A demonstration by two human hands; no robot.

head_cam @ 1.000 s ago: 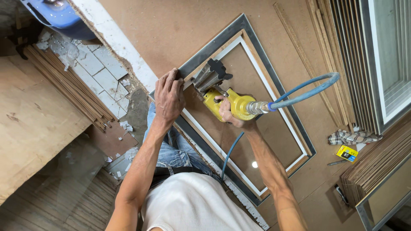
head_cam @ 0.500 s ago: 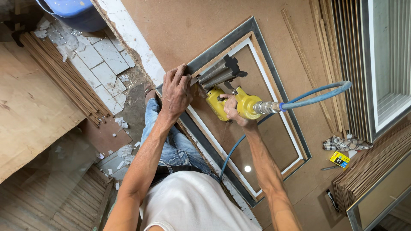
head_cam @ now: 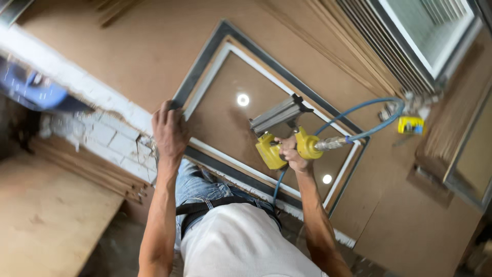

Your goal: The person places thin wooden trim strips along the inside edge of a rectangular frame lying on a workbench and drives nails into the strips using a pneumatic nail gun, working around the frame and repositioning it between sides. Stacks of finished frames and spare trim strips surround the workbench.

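Brown board bench [head_cam: 154, 46], left hand [head_cam: 169, 131] flat on frame [head_cam: 205, 56], right hand [head_cam: 292, 154] gripping nail gun [head_cam: 279, 136]

No signs or screens in view. One possible package only: small yellow box-like item [head_cam: 411, 124] with a blue patch at one end, lying on the brown board surface [head_cam: 154, 56] near its right edge, just beside a pale, blurred clutter and close to the stacked frames along that edge. Too small and blurred to tell any label on it.
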